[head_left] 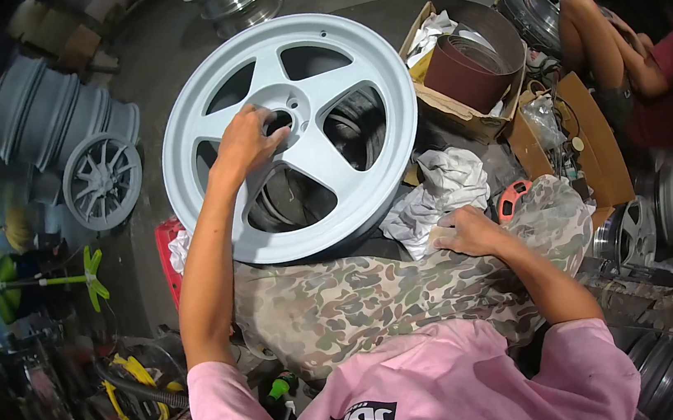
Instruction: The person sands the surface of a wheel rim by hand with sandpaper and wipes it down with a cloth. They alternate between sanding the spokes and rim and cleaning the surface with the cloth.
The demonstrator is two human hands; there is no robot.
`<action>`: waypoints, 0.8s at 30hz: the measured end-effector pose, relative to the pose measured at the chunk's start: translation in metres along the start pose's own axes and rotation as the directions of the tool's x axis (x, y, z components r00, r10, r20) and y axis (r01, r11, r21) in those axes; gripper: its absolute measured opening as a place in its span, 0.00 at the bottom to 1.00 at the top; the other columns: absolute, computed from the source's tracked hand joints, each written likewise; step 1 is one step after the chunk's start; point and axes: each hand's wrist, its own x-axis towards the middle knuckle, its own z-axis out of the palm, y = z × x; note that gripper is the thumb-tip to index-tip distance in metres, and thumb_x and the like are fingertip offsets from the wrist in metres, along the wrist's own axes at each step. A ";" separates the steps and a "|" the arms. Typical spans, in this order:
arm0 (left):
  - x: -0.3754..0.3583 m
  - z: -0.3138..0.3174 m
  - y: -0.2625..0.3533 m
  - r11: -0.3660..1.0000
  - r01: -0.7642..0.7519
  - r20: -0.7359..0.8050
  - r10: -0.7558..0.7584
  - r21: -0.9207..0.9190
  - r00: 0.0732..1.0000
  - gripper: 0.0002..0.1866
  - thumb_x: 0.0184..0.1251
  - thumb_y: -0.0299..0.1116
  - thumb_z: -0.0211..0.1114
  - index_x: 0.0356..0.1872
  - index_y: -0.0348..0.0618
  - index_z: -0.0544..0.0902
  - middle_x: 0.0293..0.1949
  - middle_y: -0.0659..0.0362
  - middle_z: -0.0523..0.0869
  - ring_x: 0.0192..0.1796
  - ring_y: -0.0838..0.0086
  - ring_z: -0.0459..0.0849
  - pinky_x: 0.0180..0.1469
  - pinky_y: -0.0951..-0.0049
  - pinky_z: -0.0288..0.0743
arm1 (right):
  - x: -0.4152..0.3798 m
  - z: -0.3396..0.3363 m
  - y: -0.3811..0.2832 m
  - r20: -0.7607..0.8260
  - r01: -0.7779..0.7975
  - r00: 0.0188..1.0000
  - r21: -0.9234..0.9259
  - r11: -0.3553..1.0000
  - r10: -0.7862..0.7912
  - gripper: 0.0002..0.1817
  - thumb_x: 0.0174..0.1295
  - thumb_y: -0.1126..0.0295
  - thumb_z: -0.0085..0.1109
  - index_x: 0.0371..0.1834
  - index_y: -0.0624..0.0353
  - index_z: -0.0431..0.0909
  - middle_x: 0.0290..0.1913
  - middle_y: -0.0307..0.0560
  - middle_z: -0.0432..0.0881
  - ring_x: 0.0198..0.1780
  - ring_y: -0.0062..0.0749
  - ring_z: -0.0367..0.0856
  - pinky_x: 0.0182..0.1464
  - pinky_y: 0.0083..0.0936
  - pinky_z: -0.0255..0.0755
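A pale grey five-spoke car wheel [321, 149] leans face-up in front of me, its back resting on something dark. My left hand [250, 141] is at its hub, fingers and thumb curled at the centre bore. Near my right thigh, my right hand [472, 232] is closed on a small beige piece [437, 236] that looks like a flat pad. A crumpled white cloth [446, 189] lies just beyond that hand. Beside it, a red-orange tool with a dark slot [511, 201] rests on my camouflage-covered lap [347, 300].
Right of the wheel stands a carton [459, 117] with a roll of brown abrasive sheet [474, 70]. An open cardboard box [595, 147] of odds and ends is nearer. Another person [627, 61] sits at far right. Stacked wheels [52, 114] and a green fan [46, 282] stand left.
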 end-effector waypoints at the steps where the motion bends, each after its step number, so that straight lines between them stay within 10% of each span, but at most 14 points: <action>1: 0.003 0.011 -0.006 1.000 -0.014 0.002 0.014 0.007 1.000 0.26 0.62 0.46 0.78 0.52 0.33 0.90 0.51 0.38 0.88 0.55 0.44 0.87 0.62 0.55 0.79 | 0.000 0.001 0.001 0.012 0.013 1.000 0.026 1.000 -0.014 0.20 0.62 0.59 0.71 0.48 0.65 0.91 0.41 0.69 0.89 0.46 0.63 0.89 0.54 0.47 0.81; 7: 0.031 0.028 -0.007 0.991 0.045 0.087 -0.056 0.122 0.995 0.37 0.55 0.49 0.81 0.57 0.27 0.85 0.55 0.36 0.86 0.62 0.45 0.84 0.67 0.56 0.77 | 0.000 0.006 0.009 -0.036 0.061 0.997 -0.002 0.998 -0.061 0.19 0.65 0.60 0.69 0.47 0.66 0.90 0.38 0.69 0.88 0.46 0.66 0.87 0.54 0.49 0.80; 15: 0.056 0.034 0.029 0.974 0.053 0.049 -0.043 -0.219 0.998 0.15 0.64 0.39 0.71 0.37 0.34 0.88 0.43 0.41 0.86 0.49 0.44 0.86 0.55 0.51 0.79 | -0.005 0.006 0.006 -0.041 0.113 0.993 -0.047 0.993 -0.115 0.17 0.69 0.59 0.65 0.44 0.66 0.90 0.40 0.69 0.88 0.49 0.65 0.87 0.55 0.51 0.80; 18: 0.050 0.032 0.054 0.985 -0.122 -0.307 0.081 -0.118 0.948 0.11 0.71 0.31 0.64 0.46 0.35 0.88 0.46 0.42 0.86 0.52 0.45 0.85 0.56 0.51 0.79 | -0.005 0.010 0.010 -0.071 0.123 0.989 -0.093 0.988 -0.130 0.18 0.69 0.59 0.65 0.43 0.66 0.90 0.40 0.68 0.88 0.49 0.64 0.87 0.56 0.51 0.80; 24: 0.065 0.040 0.098 0.902 -0.431 -0.319 0.397 -0.040 0.861 0.20 0.73 0.27 0.64 0.63 0.37 0.83 0.62 0.44 0.83 0.66 0.49 0.80 0.70 0.55 0.74 | -0.001 0.020 0.023 -0.119 0.112 0.985 -0.126 0.986 -0.127 0.18 0.69 0.59 0.65 0.42 0.66 0.90 0.40 0.68 0.88 0.48 0.65 0.88 0.57 0.50 0.81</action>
